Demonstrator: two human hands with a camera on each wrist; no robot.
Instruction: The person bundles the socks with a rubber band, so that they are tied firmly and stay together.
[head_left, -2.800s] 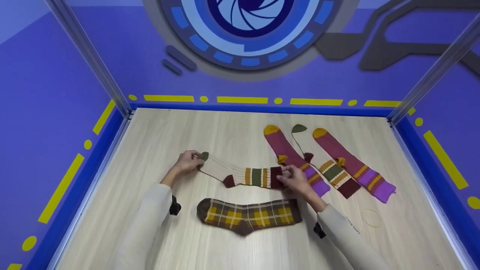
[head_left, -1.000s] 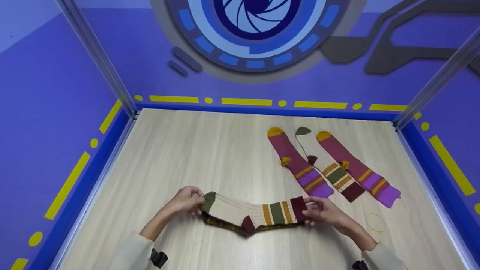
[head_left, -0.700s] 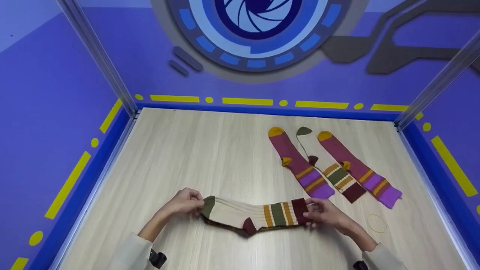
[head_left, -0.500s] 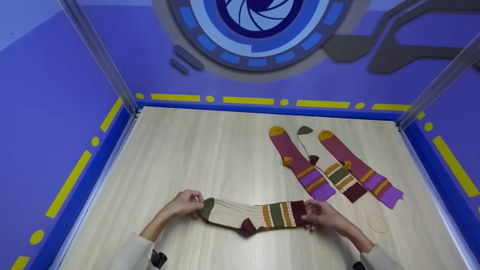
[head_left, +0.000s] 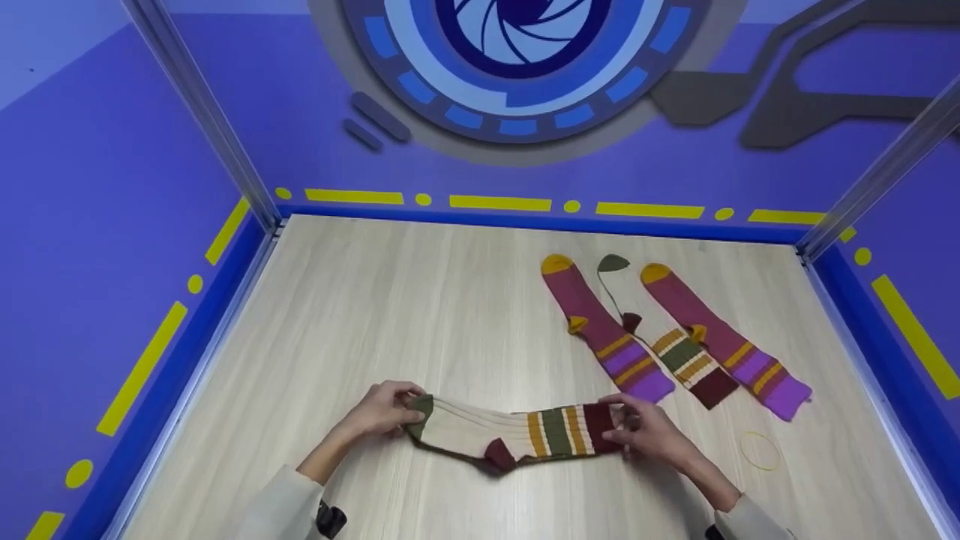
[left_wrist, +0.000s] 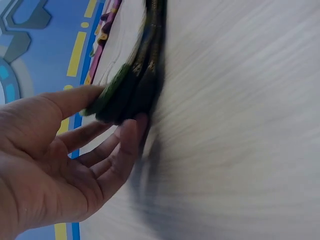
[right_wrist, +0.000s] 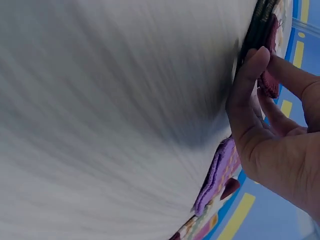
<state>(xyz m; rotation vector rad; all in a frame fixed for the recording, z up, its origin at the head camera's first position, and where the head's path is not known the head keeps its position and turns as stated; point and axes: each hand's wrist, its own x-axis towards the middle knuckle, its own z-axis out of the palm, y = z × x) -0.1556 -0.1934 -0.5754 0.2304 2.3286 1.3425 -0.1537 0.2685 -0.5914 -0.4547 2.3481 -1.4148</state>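
You are holding the cream sock (head_left: 469,431) lengthwise in front of you, toe to your left and cuff to your right, over dark layers (left_wrist: 135,97) that are showing along its lower edge. Your left hand (head_left: 386,409) is pinching the green toe, thumb above and fingers curling beneath. Your right hand (head_left: 649,435) is clamping the maroon cuff likewise, its fingers reaching round to the dark cloth as well. By gripping both ends, you are probably lining up the edges, since the layers are lying close together and the heel is pointing towards you. Whether the stack's middle is touching the table (head_left: 337,300), the pictures are not showing.

To your right, a matching cream sock (head_left: 681,352) is slanting between one red sock (head_left: 589,307) and another red sock (head_left: 694,307); all three are lying flat, perhaps so that each pattern is showing plainly.
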